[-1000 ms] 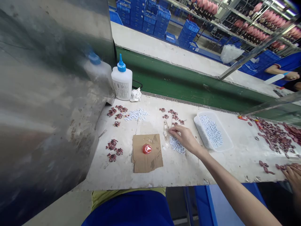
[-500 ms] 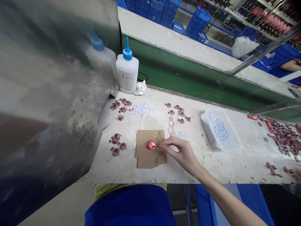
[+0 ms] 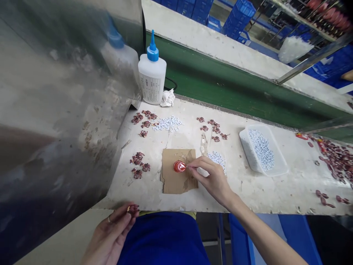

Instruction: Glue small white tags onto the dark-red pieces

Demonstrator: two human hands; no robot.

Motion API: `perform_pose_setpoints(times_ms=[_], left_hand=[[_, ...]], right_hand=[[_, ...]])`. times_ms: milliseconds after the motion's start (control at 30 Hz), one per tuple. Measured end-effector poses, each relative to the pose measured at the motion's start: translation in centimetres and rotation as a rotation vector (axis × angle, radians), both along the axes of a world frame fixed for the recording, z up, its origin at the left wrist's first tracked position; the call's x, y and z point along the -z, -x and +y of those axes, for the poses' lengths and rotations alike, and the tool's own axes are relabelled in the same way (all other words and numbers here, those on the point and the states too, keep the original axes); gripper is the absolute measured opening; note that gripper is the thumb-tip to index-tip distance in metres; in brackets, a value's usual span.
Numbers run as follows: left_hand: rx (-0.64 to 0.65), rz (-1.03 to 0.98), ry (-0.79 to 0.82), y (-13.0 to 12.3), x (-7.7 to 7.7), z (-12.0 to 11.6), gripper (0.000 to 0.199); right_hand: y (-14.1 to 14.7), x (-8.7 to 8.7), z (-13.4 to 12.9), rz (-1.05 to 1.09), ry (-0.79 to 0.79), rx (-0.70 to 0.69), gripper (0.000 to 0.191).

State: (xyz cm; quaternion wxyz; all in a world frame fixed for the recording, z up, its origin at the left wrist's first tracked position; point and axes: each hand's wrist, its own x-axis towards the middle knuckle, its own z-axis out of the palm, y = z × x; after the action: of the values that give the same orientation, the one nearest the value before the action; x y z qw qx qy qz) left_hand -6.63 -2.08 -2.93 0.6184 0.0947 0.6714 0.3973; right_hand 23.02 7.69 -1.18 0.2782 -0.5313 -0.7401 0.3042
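My left hand (image 3: 111,232) is closed on a small dark red-brown figure (image 3: 133,210), just off the table's front edge. The fingertips of my right hand (image 3: 211,176) are pinched round a tiny pale thing, too small to make out. They reach the right rim of a small round red cap (image 3: 179,166) with glossy red and white inside. Under the cap lies a torn square of brown cardboard (image 3: 176,184). Beside the right hand is a pile of small white-and-blue pieces (image 3: 216,157), partly hidden by it.
Similar figures lie in clusters at left (image 3: 138,159) and at back right (image 3: 216,127). Another pile of white-and-blue pieces (image 3: 169,123) is behind the cardboard. Further off stand a glue bottle (image 3: 152,79), crumpled tissue (image 3: 167,98) and a clear tub (image 3: 280,162). A metal panel (image 3: 68,110) borders the left.
My left hand has come into view at the lower left, holding a figure. My right hand's fingertips have moved slightly left, to the red cap's rim. The whole view has shifted a little.
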Motion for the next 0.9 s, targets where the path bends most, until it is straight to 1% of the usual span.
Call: perform_pose_setpoints(times_ms=[67, 133, 233, 333, 500, 700, 800, 900], left_hand=[[0.005, -0.128, 0.020, -1.3, -0.6, 1.1, 0.046], [0.015, -0.195, 0.008, -2.2, -0.9, 2.2, 0.044], [0.041, -0.216, -0.031, -3.0, -0.9, 3.3, 0.041], [0.082, -0.199, -0.093, -3.6, -0.8, 3.8, 0.039], [0.172, -0.072, -0.260, -4.3, -0.6, 4.5, 0.035], [0.314, 0.135, -0.516, -5.0, -0.8, 5.7, 0.016], [0.355, 0.233, -0.643, -5.5, -1.4, 6.0, 0.013], [0.425, 0.352, -0.768, -5.9, -2.4, 6.1, 0.018]], right_hand=[[0.0, 0.1, 0.0, 0.001, -0.005, 0.003, 0.013], [0.0, 0.1, 0.0, 0.006, -0.007, 0.003, 0.013], [0.0, 0.2, 0.1, 0.009, 0.001, -0.007, 0.014], [0.0, 0.1, 0.1, 0.008, 0.002, -0.011, 0.015], [0.1, 0.0, 0.2, 0.020, -0.001, -0.008, 0.015], [0.0, 0.1, 0.3, 0.026, -0.008, 0.000, 0.016], [0.2, -0.7, 0.1, 0.083, -0.012, 0.027, 0.017], [1.0, -2.4, -0.6, 0.212, 0.018, 0.056, 0.018]])
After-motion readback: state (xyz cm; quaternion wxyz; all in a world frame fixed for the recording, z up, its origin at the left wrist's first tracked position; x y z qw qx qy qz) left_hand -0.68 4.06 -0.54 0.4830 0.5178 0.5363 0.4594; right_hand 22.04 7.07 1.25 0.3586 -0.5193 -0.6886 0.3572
